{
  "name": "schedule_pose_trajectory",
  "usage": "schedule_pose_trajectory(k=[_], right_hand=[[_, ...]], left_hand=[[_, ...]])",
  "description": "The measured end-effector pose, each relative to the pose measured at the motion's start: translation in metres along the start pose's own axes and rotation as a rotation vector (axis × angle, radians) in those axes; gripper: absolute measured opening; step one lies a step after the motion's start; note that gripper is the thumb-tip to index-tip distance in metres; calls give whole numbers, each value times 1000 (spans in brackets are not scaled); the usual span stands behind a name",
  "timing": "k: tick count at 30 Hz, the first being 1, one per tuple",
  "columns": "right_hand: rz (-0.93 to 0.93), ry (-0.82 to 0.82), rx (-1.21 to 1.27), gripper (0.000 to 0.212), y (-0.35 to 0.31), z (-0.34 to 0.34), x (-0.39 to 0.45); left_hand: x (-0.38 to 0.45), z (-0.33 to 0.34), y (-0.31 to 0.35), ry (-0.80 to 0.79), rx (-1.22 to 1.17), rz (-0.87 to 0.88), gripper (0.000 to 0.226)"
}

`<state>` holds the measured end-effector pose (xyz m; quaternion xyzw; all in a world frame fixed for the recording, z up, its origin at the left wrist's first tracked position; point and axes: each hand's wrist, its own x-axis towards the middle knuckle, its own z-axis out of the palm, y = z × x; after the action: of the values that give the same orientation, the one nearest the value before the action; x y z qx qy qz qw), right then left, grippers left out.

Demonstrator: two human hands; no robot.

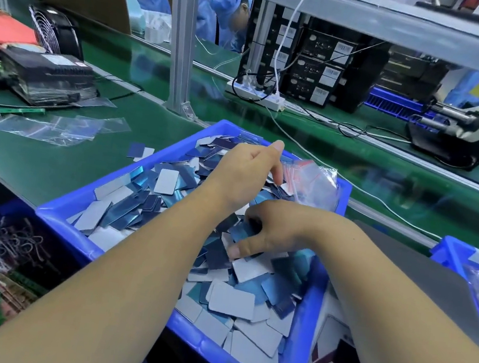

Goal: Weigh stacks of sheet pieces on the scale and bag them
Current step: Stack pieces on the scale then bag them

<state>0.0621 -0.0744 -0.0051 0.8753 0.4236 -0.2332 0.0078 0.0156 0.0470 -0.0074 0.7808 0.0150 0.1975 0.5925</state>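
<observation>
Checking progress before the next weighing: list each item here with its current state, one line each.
Blue tray: heaped with loose sheet pieces.
Sheet pieces: scattered, unstacked, blue or white faces up.
Left hand: over the pile, fingers reaching down into it.
Right hand: gripping a few pieces.
Bundle of bags: lying in the tray's far corner.
Loose bags: flat on the green belt.
</observation>
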Motion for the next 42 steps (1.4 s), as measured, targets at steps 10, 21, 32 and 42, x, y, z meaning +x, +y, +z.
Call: schedule_pose_trajectory(k=[10, 21, 32, 42], right_hand=[[-113, -120, 260, 36, 8, -7, -18], [-112, 328, 826, 27, 25, -11, -24], [55, 760, 1670, 18, 23, -8, -20], [83, 836, 1820, 16, 36, -13, -31]], left_hand=[[0, 2, 1, 5, 7, -15, 55], [8, -5, -1, 240, -110, -19, 50], [-8, 0, 5, -339, -203, -267, 22], [-5, -1, 1, -191, -68, -378, 25]])
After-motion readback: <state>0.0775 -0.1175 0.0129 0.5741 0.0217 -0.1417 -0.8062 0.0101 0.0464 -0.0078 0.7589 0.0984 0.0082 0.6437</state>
